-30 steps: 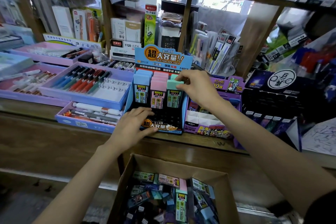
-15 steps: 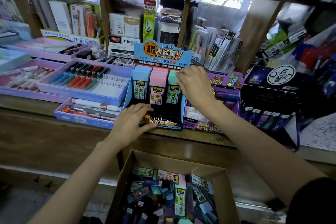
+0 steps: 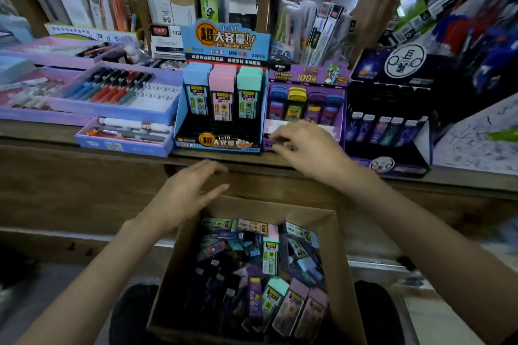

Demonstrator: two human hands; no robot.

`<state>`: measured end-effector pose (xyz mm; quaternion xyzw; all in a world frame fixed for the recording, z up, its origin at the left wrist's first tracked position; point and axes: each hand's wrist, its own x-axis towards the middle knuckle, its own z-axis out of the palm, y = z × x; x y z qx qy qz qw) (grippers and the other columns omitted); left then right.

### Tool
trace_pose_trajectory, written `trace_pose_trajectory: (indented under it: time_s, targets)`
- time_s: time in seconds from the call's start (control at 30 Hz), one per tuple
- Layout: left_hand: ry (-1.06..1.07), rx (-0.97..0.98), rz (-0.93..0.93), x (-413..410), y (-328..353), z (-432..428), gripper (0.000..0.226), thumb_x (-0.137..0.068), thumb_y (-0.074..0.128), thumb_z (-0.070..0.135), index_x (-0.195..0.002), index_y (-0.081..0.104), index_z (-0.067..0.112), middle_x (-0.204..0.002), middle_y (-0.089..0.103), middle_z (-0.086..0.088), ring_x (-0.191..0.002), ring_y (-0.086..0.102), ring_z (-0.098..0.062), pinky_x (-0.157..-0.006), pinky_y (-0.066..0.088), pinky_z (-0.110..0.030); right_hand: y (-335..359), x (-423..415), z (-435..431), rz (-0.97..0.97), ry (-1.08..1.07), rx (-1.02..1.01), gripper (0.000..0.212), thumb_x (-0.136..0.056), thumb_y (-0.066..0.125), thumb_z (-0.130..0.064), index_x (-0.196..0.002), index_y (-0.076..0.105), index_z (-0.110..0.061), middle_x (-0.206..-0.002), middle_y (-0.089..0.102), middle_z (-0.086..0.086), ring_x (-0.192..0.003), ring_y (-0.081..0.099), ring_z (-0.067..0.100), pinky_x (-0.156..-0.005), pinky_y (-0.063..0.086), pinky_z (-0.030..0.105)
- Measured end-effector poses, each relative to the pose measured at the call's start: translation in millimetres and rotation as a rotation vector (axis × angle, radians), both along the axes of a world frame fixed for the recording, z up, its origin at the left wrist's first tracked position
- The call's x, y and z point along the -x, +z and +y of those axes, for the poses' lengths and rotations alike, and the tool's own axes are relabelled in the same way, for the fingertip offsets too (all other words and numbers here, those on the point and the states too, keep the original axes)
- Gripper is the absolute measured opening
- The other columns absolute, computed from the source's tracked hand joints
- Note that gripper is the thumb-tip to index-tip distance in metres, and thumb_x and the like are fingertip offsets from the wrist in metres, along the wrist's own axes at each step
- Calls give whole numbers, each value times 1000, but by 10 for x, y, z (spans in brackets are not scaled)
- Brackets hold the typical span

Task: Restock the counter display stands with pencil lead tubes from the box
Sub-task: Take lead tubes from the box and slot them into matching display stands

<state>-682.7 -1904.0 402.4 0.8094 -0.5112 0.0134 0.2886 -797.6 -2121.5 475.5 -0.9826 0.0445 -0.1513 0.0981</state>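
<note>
Lead tubes point(image 3: 270, 258) — seemingly below left hand point(image 3: 182, 196)

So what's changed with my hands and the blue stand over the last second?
Your right hand released its grip on the green tube and drew back, and is now empty in front of the purple stand. Your left hand came off the front of the blue stand and dropped toward the box. The stands and box stayed put.

Wooden counter point(image 3: 70, 176), daylit shelves point(image 3: 370, 3) behind.
</note>
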Motion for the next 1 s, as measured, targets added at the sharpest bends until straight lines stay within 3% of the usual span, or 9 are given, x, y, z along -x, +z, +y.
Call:
trace_pose_trajectory:
  time_s: [0.17,0.33,0.43,0.6,0.77,0.87,1.0]
  targets:
    - [2,-129,213,396,-609,-3,29,-89,61,27,-115,59,12,-114,59,-1,-103,57,-17,-88,46,-34,-753,525,-14,221,-35,-144,21,-93,53,-26,-108,65,-19,-104,68,-2,-93,62,15,-78,52,35]
    - [44,-272,401,640,-1291,-35,30,-89,63,19,-116,58,9,-121,54,-8,-113,53,-23,-95,42,-32,-1726,918,-4,441,-131,-364,20,-93,55,-20,-107,67,-12,-105,69,4,-94,63,18,-78,51,31]
    - [134,-364,390,629,-1654,-3,41,-90,61,20,-128,52,8,-134,45,-9,-126,42,-25,-104,32,-30,-2259,1056,-30,555,-267,-465,26,-93,56,-22,-117,60,-10,-122,60,9,-109,57,23,-88,47,33]
    - [299,-449,379,447,-2010,30,56,-91,59,28,-142,36,18,-156,15,-8,-143,14,-29,-112,23,-38,-2725,975,-159,512,-548,-661,54,-94,53,-31,-141,34,-12,-146,28,12,-128,42,28,-104,36,31]
    - [335,-531,411,353,-2198,-29,72,-94,51,39,-150,9,24,-159,-7,-4,-145,2,-29,-114,14,-38,-2953,756,-223,444,-657,-828,72,-96,46,-39,-150,2,-24,-158,-5,4,-145,9,26,-113,20,35]
    - [286,-674,272,355,-2296,-25,73,-95,41,49,-150,-2,27,-159,-9,-2,-146,-6,-25,-115,5,-39,-3042,654,-229,511,-694,-798,68,-96,40,-49,-149,1,-34,-158,-9,0,-145,-3,29,-116,11,41]
    - [225,-745,193,436,-2334,12,74,-94,36,54,-150,-5,28,-159,-7,-2,-146,-7,-23,-115,7,-40,-3136,713,-127,561,-591,-684,60,-96,36,-52,-148,10,-39,-158,-5,-2,-144,-8,28,-116,9,44]
